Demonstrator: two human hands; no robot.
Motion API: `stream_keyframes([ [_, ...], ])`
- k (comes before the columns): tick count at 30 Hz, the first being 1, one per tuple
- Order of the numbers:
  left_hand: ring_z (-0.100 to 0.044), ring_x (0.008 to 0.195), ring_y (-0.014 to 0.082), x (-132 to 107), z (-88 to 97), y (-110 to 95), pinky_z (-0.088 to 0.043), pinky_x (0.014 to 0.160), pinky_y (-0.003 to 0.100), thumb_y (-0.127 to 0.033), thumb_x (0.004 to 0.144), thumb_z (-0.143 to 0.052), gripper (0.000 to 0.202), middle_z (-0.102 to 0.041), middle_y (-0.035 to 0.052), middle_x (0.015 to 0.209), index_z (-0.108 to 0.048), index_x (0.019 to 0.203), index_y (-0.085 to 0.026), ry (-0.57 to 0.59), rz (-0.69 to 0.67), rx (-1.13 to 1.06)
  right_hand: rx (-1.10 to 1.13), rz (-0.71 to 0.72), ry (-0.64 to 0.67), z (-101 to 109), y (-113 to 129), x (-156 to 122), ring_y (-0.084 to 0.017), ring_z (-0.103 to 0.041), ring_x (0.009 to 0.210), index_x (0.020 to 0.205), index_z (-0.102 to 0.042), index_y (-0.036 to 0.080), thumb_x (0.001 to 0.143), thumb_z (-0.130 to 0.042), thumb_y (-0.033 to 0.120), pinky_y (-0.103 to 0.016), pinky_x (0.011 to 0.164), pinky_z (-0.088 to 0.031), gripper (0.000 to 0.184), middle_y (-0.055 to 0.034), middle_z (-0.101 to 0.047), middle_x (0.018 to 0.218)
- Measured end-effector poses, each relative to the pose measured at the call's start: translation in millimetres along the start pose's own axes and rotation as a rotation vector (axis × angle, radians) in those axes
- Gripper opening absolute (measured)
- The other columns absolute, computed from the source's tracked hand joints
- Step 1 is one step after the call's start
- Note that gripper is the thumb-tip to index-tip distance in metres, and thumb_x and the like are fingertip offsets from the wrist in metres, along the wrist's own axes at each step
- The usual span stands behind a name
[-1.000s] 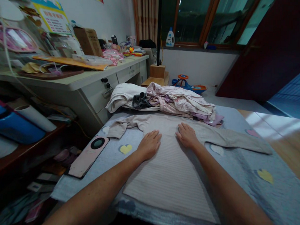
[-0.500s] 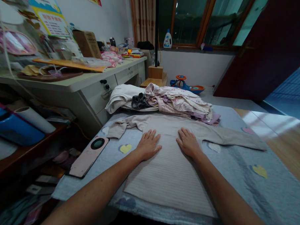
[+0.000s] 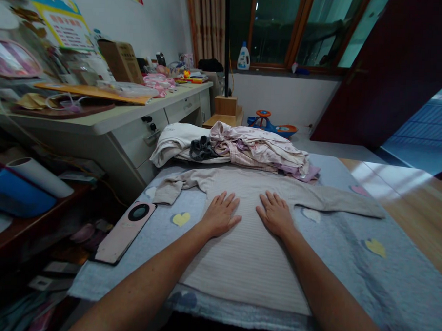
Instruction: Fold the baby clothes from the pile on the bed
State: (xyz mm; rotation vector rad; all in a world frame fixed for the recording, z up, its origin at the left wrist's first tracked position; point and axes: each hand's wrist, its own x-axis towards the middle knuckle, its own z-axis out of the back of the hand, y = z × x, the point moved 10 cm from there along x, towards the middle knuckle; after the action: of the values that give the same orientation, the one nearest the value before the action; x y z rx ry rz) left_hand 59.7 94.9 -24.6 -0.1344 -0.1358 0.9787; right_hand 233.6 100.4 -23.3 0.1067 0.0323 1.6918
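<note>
A light beige, finely striped long-sleeved shirt [image 3: 244, 254] lies spread on a blue blanket [image 3: 343, 258] patterned with hearts. Its hem faces me; the right-hand sleeve stretches out sideways, while the left-hand one is bent and somewhat bunched. My left hand [image 3: 222, 214] rests flat on the shirt's left side below the shoulder, fingers apart. On the opposite side my right hand [image 3: 275, 213] also lies flat with spread fingers. Neither hand grips the cloth. Bare shirt fabric shows between the two hands.
Beyond the shirt's collar sits a heap of clothes [image 3: 258, 146] in white, pink-print and dark grey. A phone in a pink case [image 3: 124, 237] lies at the blanket's left edge. A cluttered desk [image 3: 135, 115] stands to the left, and a ride-on toy [image 3: 270, 124] is on the floor behind.
Both hands stay flat on the shirt and are slightly closer together. The whole view has shifted a little, so the surroundings appear further left.
</note>
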Motion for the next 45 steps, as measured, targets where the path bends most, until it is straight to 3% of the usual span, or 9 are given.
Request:
stream_keyframes([
  [6, -0.025, 0.15, 0.0348, 15, 0.6, -19, -0.025, 0.118, 0.059, -0.042, 0.1, -0.042, 0.055, -0.033, 0.0097, 0.162, -0.041, 0.151, -0.023, 0.008, -0.018, -0.017, -0.044, -0.076, -0.038, 0, -9, -2, -0.035, -0.03, 0.146, 0.15, -0.043, 0.022, 0.101, -0.034, 0.051, -0.055, 0.114, -0.026, 0.058, -0.0132, -0.033, 0.161],
  [12, -0.027, 0.15, 0.0278, 23, -7.6, -34, -0.026, 0.119, 0.052, -0.053, 0.101, -0.036, 0.058, -0.033, 0.0053, 0.162, -0.039, 0.152, -0.025, 0.003, -0.11, -0.033, -0.034, -0.023, -0.058, 0, -14, 0, -0.033, -0.032, 0.146, 0.148, -0.044, 0.018, 0.101, -0.035, 0.048, -0.051, 0.114, -0.028, 0.056, -0.0151, -0.036, 0.159],
  [17, -0.027, 0.15, 0.0277, 7, -2.2, -9, -0.025, 0.12, 0.052, -0.056, 0.101, -0.035, 0.059, -0.033, 0.0078, 0.162, -0.04, 0.152, -0.026, 0.006, -0.062, -0.019, -0.06, -0.061, -0.1, 1, -33, -2, -0.03, -0.035, 0.144, 0.144, -0.045, 0.008, 0.101, -0.037, 0.046, -0.044, 0.115, -0.028, 0.058, -0.0227, -0.039, 0.155],
  [24, -0.03, 0.149, 0.0293, -22, 10.2, 28, -0.026, 0.119, 0.054, -0.049, 0.1, -0.044, 0.056, -0.036, 0.0123, 0.16, -0.044, 0.149, -0.024, -0.043, 0.036, 0.035, -0.058, -0.034, -0.147, 10, -30, -7, -0.032, -0.037, 0.142, 0.14, -0.049, 0.01, 0.1, -0.04, 0.043, -0.047, 0.114, -0.03, 0.052, -0.0208, -0.045, 0.151],
  [29, -0.035, 0.146, 0.0262, -37, 15.9, -1, -0.024, 0.121, 0.051, -0.025, 0.1, -0.042, 0.042, -0.041, 0.0123, 0.157, -0.052, 0.141, -0.021, -0.085, -0.054, 0.056, -0.011, 0.18, -0.107, 14, 13, -26, -0.031, -0.041, 0.138, 0.134, -0.057, 0.014, 0.098, -0.044, 0.037, -0.045, 0.115, -0.03, 0.044, -0.0174, -0.049, 0.149],
  [32, -0.036, 0.146, 0.0217, -46, 8.2, -25, -0.028, 0.12, 0.044, -0.027, 0.102, -0.038, 0.043, -0.042, 0.0085, 0.157, -0.049, 0.143, -0.023, -0.018, -0.151, -0.013, 0.029, 0.28, -0.07, 10, 35, -40, -0.029, -0.042, 0.139, 0.137, -0.055, 0.015, 0.099, -0.043, 0.039, -0.043, 0.115, -0.031, 0.046, -0.0157, -0.048, 0.15],
  [39, -0.027, 0.15, 0.0267, -67, 3.5, -10, -0.024, 0.121, 0.048, -0.049, 0.101, -0.044, 0.055, -0.032, 0.0084, 0.163, -0.041, 0.151, -0.026, 0.03, -0.109, -0.015, 0.019, 0.206, -0.083, 7, 5, -51, -0.03, -0.039, 0.141, 0.142, -0.052, 0.012, 0.101, -0.039, 0.04, -0.044, 0.116, -0.03, 0.051, -0.0169, -0.045, 0.153],
  [42, -0.027, 0.15, 0.0287, -75, 6.2, -2, -0.025, 0.12, 0.05, -0.043, 0.101, -0.046, 0.053, -0.033, 0.0115, 0.162, -0.043, 0.15, -0.024, 0.036, -0.043, -0.003, -0.015, 0.165, -0.107, 11, -3, -56, -0.031, -0.041, 0.139, 0.14, -0.053, 0.012, 0.1, -0.04, 0.036, -0.047, 0.115, -0.032, 0.048, -0.0182, -0.047, 0.151],
  [45, -0.031, 0.149, 0.0279, -80, 11.0, -9, -0.026, 0.12, 0.049, -0.029, 0.102, -0.042, 0.045, -0.037, 0.0137, 0.16, -0.048, 0.145, -0.02, 0.015, -0.007, -0.012, -0.02, 0.177, -0.141, 18, 15, -65, -0.034, -0.043, 0.137, 0.131, -0.059, 0.011, 0.098, -0.044, 0.028, -0.049, 0.112, -0.035, 0.04, -0.0202, -0.052, 0.145],
])
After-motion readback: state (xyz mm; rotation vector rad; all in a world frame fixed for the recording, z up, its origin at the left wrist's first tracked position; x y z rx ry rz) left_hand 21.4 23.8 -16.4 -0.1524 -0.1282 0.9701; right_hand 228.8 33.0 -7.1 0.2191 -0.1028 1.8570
